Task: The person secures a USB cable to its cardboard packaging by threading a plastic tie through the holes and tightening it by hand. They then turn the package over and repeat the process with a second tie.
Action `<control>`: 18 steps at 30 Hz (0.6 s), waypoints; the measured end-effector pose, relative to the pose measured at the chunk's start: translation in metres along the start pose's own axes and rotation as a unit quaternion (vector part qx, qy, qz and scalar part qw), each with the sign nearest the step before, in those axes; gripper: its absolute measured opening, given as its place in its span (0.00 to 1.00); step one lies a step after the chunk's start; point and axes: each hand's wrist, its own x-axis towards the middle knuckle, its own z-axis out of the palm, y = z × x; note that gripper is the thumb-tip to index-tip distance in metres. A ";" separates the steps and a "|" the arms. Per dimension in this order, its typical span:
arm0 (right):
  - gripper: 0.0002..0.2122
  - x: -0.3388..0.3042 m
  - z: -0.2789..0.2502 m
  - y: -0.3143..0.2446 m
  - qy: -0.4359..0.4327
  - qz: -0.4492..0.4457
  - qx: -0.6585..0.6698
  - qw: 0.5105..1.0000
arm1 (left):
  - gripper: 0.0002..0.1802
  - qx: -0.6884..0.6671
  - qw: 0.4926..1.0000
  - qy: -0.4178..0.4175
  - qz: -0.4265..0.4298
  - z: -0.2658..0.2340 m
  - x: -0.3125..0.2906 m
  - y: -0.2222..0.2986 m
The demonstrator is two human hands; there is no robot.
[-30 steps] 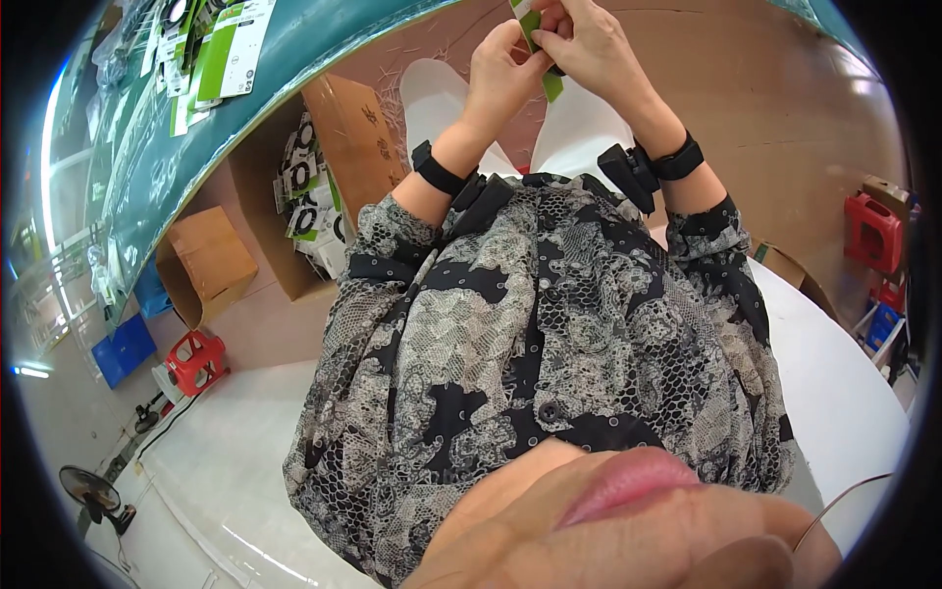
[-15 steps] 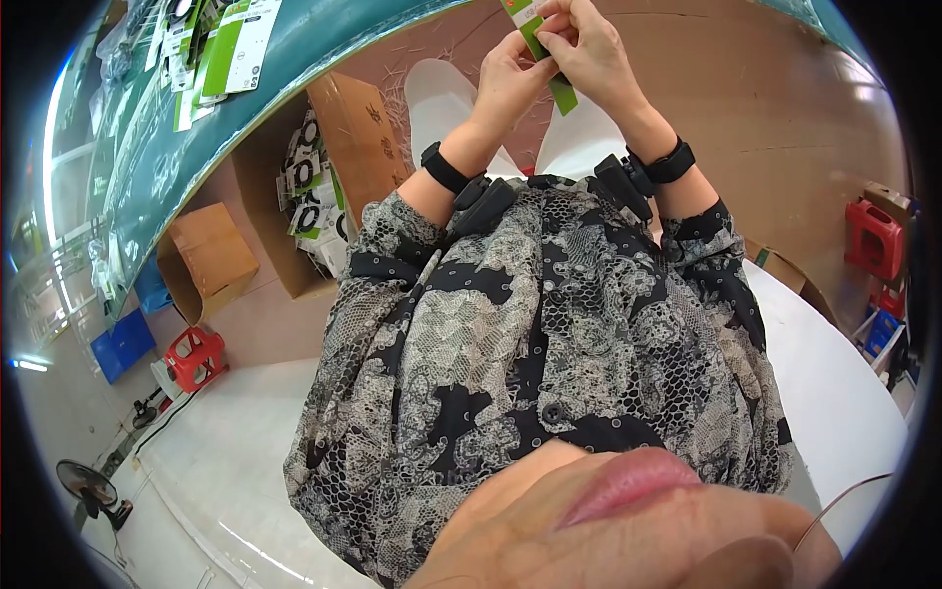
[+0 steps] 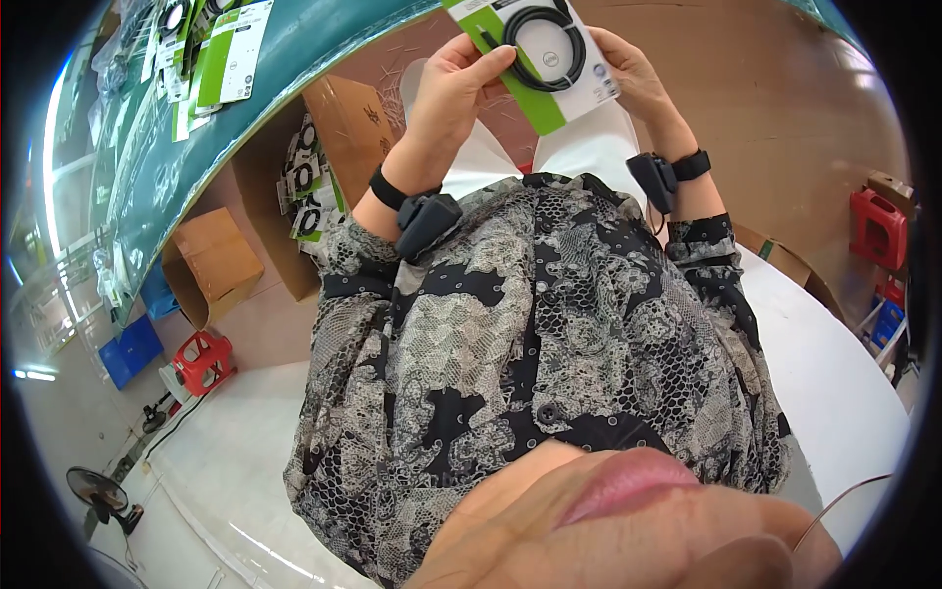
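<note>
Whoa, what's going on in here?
Someone in a black-and-grey patterned shirt is holding up a flat green-and-white package with a coiled black cable on it. Their left-hand grip holds its left edge; the right-hand grip is at the right edge, partly hidden. More flat green-and-white packages lie on the shiny teal tabletop, and others are in an open brown cardboard box below.

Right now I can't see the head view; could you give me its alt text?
A person's bare left hand and right hand hold a flat green-and-white card package carrying a coiled black cable. To the left, an open brown cardboard box holds similar packages, near a glossy teal tabletop with more on it.
</note>
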 end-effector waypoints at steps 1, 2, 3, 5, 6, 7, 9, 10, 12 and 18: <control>0.17 -0.001 0.003 -0.002 -0.015 0.012 0.084 0.996 | 0.12 -0.019 1.000 -0.015 -0.013 -0.003 -0.001 -0.001; 0.17 0.000 0.004 0.005 -0.012 0.011 0.087 0.996 | 0.12 -0.038 0.998 -0.030 -0.026 -0.005 -0.002 -0.003; 0.19 0.001 0.005 0.020 -0.029 -0.040 0.130 0.990 | 0.11 -0.058 0.997 -0.046 -0.039 -0.007 -0.002 -0.004; 0.21 0.001 0.004 0.032 -0.051 -0.114 0.189 0.974 | 0.11 -0.062 0.996 -0.054 -0.040 -0.003 0.000 -0.008; 0.22 -0.001 0.002 0.037 -0.058 -0.139 0.207 0.967 | 0.11 -0.067 0.995 -0.061 -0.039 -0.001 0.001 -0.010; 0.23 -0.003 0.003 0.035 -0.035 -0.136 0.113 0.984 | 0.11 -0.072 0.995 -0.065 -0.037 0.000 0.001 -0.011; 0.26 -0.008 0.006 0.031 0.012 -0.126 -0.079 0.989 | 0.12 -0.073 0.994 -0.069 -0.039 -0.002 0.002 -0.011; 0.26 -0.010 0.009 0.030 0.014 -0.126 -0.078 0.989 | 0.12 -0.076 0.993 -0.075 -0.042 -0.003 0.002 -0.010; 0.27 -0.011 0.017 0.027 0.044 -0.157 -0.129 0.978 | 0.12 -0.077 0.992 -0.083 -0.047 -0.002 0.003 -0.011; 0.24 -0.013 0.026 0.008 0.043 -0.181 -0.169 0.968 | 0.12 -0.109 0.990 -0.068 -0.060 -0.002 -0.005 -0.023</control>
